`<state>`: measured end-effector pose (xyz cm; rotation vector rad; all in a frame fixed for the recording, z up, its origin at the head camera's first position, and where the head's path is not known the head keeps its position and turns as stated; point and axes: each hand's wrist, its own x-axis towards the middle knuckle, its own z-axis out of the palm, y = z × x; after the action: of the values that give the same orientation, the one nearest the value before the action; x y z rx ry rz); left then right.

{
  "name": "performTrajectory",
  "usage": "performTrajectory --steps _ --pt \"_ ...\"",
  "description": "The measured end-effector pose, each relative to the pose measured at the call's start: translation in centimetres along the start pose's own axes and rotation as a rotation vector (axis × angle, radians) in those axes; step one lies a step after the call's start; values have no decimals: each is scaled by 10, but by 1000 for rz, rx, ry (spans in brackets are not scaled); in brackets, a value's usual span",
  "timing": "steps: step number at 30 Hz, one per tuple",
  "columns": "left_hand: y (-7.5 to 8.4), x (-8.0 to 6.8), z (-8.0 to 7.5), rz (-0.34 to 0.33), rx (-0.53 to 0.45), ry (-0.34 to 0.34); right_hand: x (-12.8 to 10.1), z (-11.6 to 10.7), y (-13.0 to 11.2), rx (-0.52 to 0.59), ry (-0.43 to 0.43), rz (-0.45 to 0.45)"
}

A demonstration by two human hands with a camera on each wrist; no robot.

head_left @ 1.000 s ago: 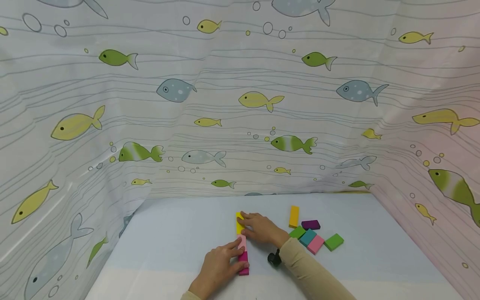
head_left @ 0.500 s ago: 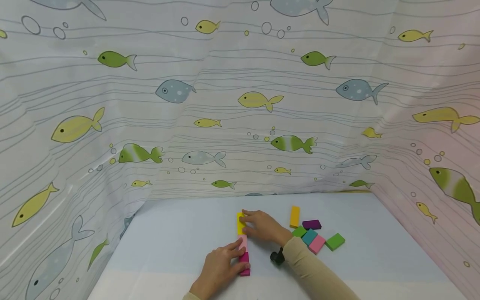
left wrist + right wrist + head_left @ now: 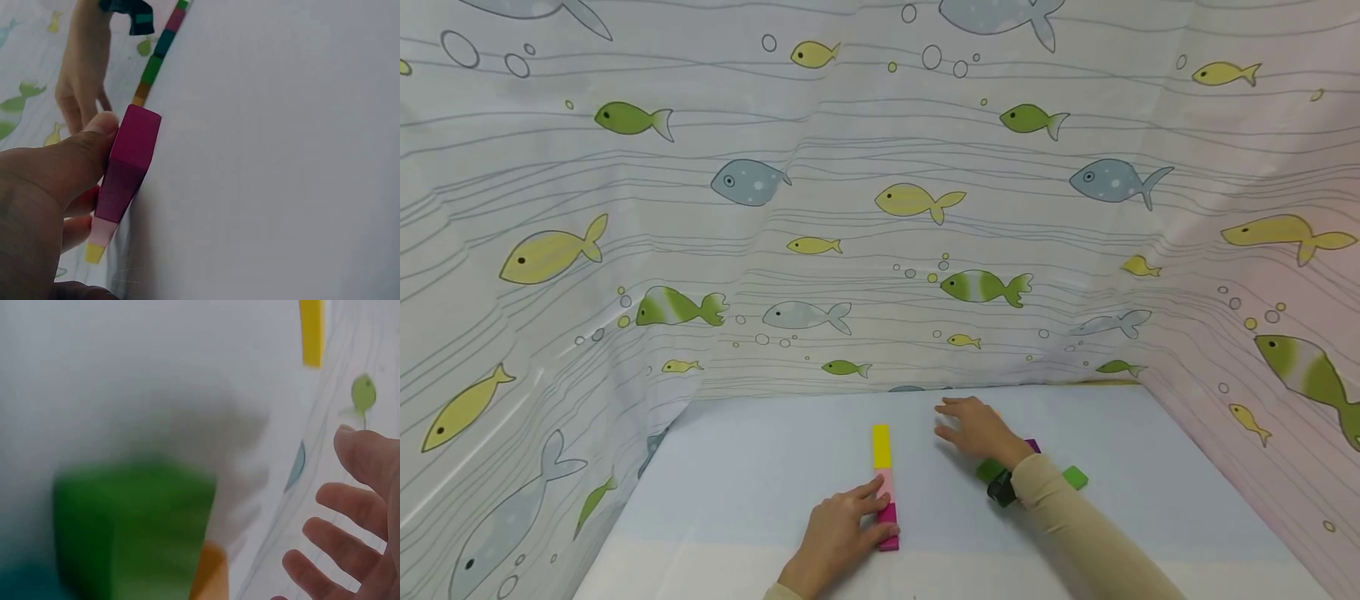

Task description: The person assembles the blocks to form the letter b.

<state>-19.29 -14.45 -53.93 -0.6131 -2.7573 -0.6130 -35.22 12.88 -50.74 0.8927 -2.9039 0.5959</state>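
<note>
In the head view, a straight row on the table runs from a yellow block (image 3: 882,447) at the far end through a pink block (image 3: 886,483) to a magenta block (image 3: 887,513) nearest the person. My left hand (image 3: 837,530) rests against the row's left side, fingertips at the pink block and thumb at the magenta one; the left wrist view has the thumb along the magenta block's side (image 3: 136,137). My right hand (image 3: 976,429) is right of the row, fingers spread and holding nothing. Behind that hand, an orange block (image 3: 212,575) is mostly hidden in the head view.
Loose blocks lie under and around the right forearm: a green block (image 3: 990,471), a purple block (image 3: 1033,446) and another green block (image 3: 1076,477). A black wrist camera (image 3: 1001,488) covers some of them. A fish-print cloth (image 3: 820,350) walls in the table's back and sides.
My right hand has left the yellow block and moved right, towards the loose blocks. The left hand has stayed at the row, and the row has not visibly shifted.
</note>
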Motion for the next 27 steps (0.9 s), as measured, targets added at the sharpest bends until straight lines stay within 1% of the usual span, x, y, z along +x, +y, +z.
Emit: performTrajectory --steps 3,6,8,11,17,22,25,27 --pt "-1 0 0 -1 -4 -3 -4 -16 16 -13 2 47" --pt "-2 -1 0 -2 -8 10 -8 -28 30 -15 3 105" --pt "-3 -1 0 -1 -7 23 -12 -33 38 -11 5 139" --pt "-4 -2 0 6 -12 39 -17 -34 48 4 -2 181" --pt "-3 -1 1 -6 -26 15 -30 -26 60 -12 -33 166" --pt "-3 0 1 -16 -25 -12 -37 -23 61 1 -29 181" --pt "-3 0 2 -10 -26 -7 -40 -23 59 -3 -25 175" --pt "-4 -1 2 0 -27 10 -42 -23 56 -3 -19 167"
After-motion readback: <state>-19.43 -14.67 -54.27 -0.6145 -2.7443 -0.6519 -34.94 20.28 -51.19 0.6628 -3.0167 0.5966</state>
